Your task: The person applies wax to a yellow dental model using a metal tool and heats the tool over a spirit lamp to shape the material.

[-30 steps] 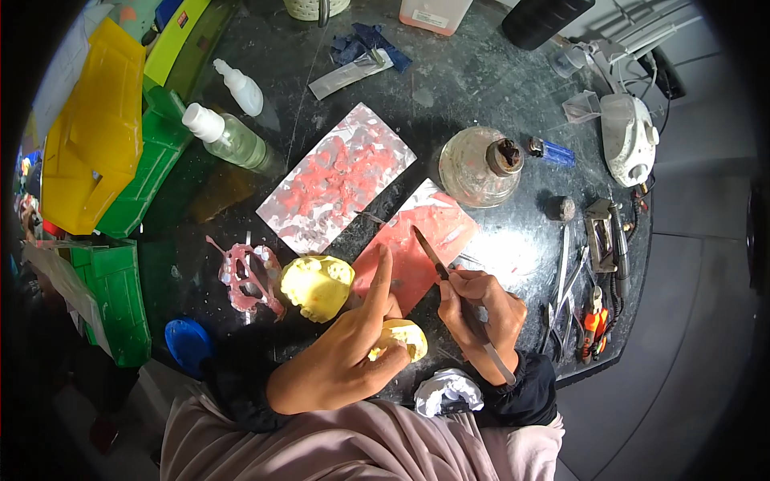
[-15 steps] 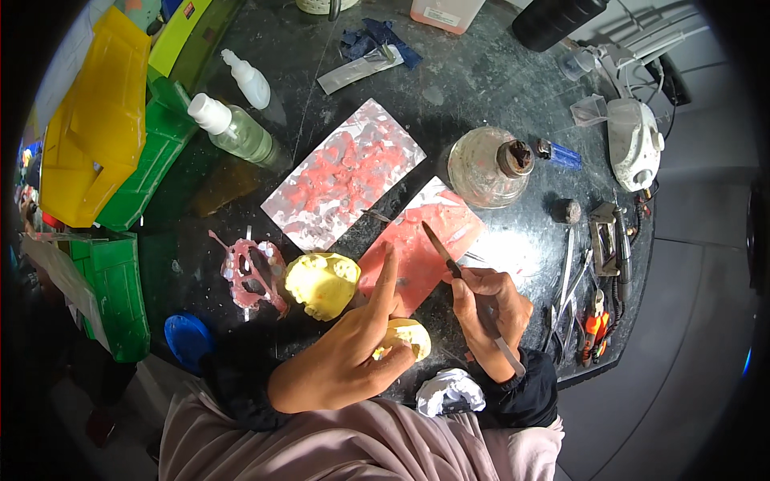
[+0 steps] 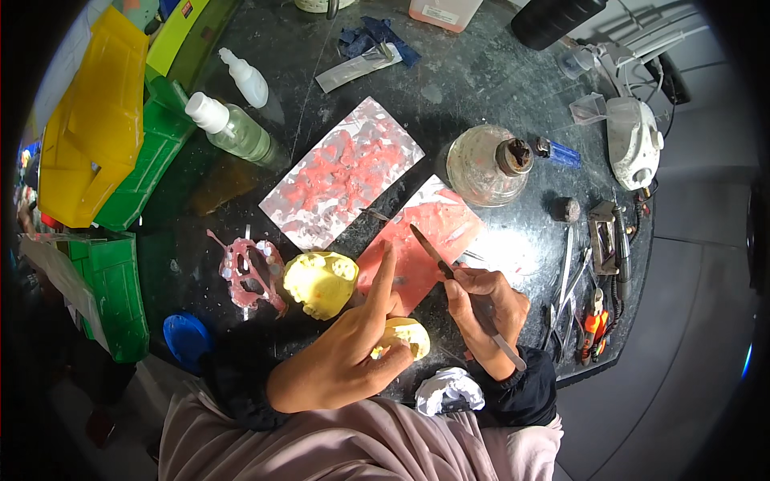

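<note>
My left hand (image 3: 341, 369) grips a small yellow cast (image 3: 409, 337), index finger stretched over the pink wax sheet (image 3: 401, 268). In my right hand (image 3: 489, 321) is a metal wax knife (image 3: 431, 250), its blade angled up-left above that sheet. Beside my left index finger lies a larger yellow cast (image 3: 321, 284), and left of this a pink wax piece with white bits (image 3: 249, 276). A white cast (image 3: 449, 389) rests at the near edge, below my hands. Behind the wax sheet lies a white card smeared with pink wax (image 3: 337, 176).
A glass burner (image 3: 481, 168) and blue lighter (image 3: 561, 154) stand behind my right hand. Metal tools and pliers (image 3: 593, 325) line the right edge, near a white device (image 3: 630, 144). Yellow and green trays (image 3: 84, 116), two bottles (image 3: 241, 136) and a blue lid (image 3: 187, 341) are on the left.
The knife tip rose slightly and shifted right by half a second ago, then moved a little back left. Both hands keep their grips, and the view has shifted slightly.
</note>
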Demonstrator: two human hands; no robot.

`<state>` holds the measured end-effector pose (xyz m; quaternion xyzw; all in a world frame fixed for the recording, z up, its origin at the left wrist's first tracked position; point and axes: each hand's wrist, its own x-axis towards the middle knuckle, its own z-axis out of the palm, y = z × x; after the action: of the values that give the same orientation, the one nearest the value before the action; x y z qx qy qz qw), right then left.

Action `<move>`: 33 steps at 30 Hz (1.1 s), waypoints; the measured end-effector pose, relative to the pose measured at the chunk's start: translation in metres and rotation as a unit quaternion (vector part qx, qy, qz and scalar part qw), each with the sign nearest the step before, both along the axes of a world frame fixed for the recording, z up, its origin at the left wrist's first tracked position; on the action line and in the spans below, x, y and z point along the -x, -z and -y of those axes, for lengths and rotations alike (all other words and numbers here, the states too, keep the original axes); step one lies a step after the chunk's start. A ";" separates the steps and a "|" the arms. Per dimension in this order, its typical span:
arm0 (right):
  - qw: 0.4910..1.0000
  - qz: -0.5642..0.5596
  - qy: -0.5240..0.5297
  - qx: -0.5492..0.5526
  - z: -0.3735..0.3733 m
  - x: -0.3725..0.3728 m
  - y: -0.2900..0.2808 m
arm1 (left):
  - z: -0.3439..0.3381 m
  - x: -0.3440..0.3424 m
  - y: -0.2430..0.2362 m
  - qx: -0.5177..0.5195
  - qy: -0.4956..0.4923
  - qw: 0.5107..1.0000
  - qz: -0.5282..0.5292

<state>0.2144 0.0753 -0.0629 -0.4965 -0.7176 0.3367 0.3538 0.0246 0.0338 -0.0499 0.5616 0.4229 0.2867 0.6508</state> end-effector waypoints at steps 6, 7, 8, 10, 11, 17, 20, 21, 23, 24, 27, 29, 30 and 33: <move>1.000 0.005 0.003 -0.002 -0.003 0.004 -0.002 | 0.005 -0.001 -0.001 0.025 -0.028 0.999 -0.003; 1.000 0.013 -0.012 -0.017 -0.003 0.003 -0.001 | 0.004 -0.001 -0.001 0.025 -0.027 0.999 -0.003; 1.000 0.013 -0.012 -0.017 -0.003 0.003 -0.001 | 0.002 -0.001 -0.002 0.037 -0.020 0.999 0.012; 0.999 0.010 -0.034 -0.013 -0.003 0.002 0.000 | 0.001 0.000 -0.002 0.049 -0.012 0.998 0.027; 0.999 0.010 -0.034 -0.013 -0.003 0.001 0.001 | 0.001 0.000 0.000 0.025 -0.009 1.000 0.017; 0.998 -0.020 -0.019 0.049 -0.002 0.000 0.001 | -0.001 -0.003 -0.006 0.063 -0.036 0.994 0.075; 0.998 -0.009 -0.055 0.008 -0.004 -0.001 0.003 | -0.004 -0.002 -0.007 0.064 -0.031 0.995 0.070; 0.998 -0.007 -0.055 0.015 -0.004 0.000 0.001 | -0.004 -0.002 -0.007 0.063 -0.028 0.995 0.073; 0.998 -0.006 -0.056 0.022 -0.004 0.001 -0.002 | -0.004 -0.001 -0.006 0.069 -0.031 0.994 0.081; 0.998 -0.003 -0.059 0.027 -0.005 0.001 -0.004 | -0.004 -0.001 -0.006 0.075 -0.033 0.993 0.090; 0.997 0.007 -0.070 0.024 -0.006 0.001 -0.004 | -0.005 0.000 -0.006 0.061 -0.037 0.994 0.086; 0.997 0.014 -0.079 0.016 -0.007 0.002 -0.003 | -0.006 -0.001 -0.007 0.063 -0.036 0.993 0.092; 0.996 0.018 -0.082 0.001 -0.008 0.003 -0.003 | -0.007 -0.001 -0.007 0.064 -0.034 0.993 0.098; 0.996 0.025 -0.087 -0.013 -0.010 0.003 -0.005 | -0.007 0.000 -0.007 0.080 -0.032 0.991 0.101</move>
<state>0.2110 0.0856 -0.0581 -0.4359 -0.7707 0.3449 0.3116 0.0249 0.0408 -0.0427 0.4620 0.3944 0.3281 0.7234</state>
